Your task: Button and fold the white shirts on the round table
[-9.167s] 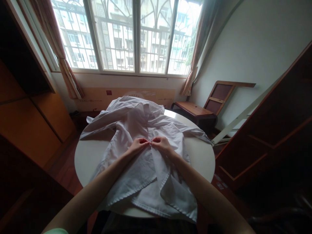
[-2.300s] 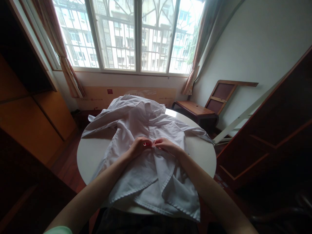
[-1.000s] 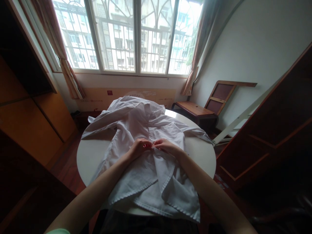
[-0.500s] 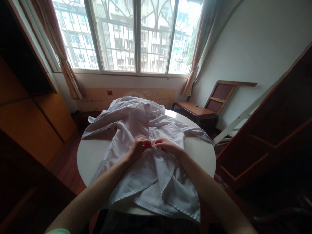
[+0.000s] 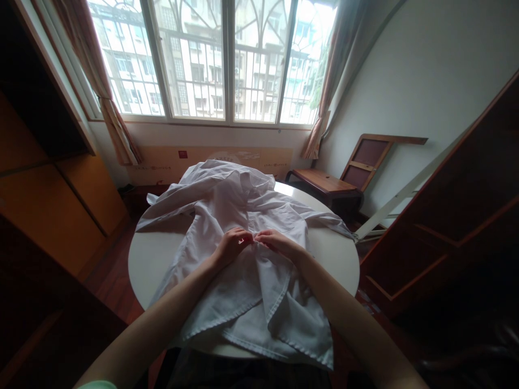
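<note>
Crumpled white cotton shirt (image 5: 227, 205) is spread over the round white table (image 5: 336, 259). Left hand (image 5: 232, 246) and right hand (image 5: 278, 243) both pinch its front opening mid-table, collar off toward 12 o'clock.

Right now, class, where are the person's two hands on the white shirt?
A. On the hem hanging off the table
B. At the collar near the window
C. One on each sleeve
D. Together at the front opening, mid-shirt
D: the left hand and right hand meet at the front edges of the white shirt, pinching the cloth.
</note>
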Demonstrator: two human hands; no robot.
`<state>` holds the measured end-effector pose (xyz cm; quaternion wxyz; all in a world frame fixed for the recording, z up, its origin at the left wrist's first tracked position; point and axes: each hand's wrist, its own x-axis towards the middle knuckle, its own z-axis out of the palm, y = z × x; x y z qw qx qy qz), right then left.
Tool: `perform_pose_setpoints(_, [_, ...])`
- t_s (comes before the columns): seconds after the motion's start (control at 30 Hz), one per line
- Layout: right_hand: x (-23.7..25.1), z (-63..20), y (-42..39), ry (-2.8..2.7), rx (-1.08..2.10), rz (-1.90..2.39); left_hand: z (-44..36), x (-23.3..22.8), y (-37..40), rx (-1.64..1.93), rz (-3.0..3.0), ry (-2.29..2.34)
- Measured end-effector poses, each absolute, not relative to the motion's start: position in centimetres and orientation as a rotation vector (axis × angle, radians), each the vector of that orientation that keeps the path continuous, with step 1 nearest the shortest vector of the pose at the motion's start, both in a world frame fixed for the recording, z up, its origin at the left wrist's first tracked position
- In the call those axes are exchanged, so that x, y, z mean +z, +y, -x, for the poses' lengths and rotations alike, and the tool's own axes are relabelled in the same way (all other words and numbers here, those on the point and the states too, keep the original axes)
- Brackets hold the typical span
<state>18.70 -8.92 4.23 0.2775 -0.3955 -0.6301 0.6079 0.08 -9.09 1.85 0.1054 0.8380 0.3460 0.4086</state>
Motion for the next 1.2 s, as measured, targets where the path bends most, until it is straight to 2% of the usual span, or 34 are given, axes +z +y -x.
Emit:
perform_pose_setpoints(0.33, [4.4,-18.3,-9.1,-1.621,1.660,1.116,0.0,1.8,-8.9,1.175,-2.500,0.973])
perform_pose_setpoints(0.9, [3.5,-18.5,-8.3,-1.671,1.715,0.906,0.0,2.2,-9.2,1.125,-2.451,0.976])
perform_pose_setpoints(1.2, [3.0,-18.6,-7.6,-1.711,1.719,0.988,0.1,1.9,-9.0,1.175,-2.402,1.036])
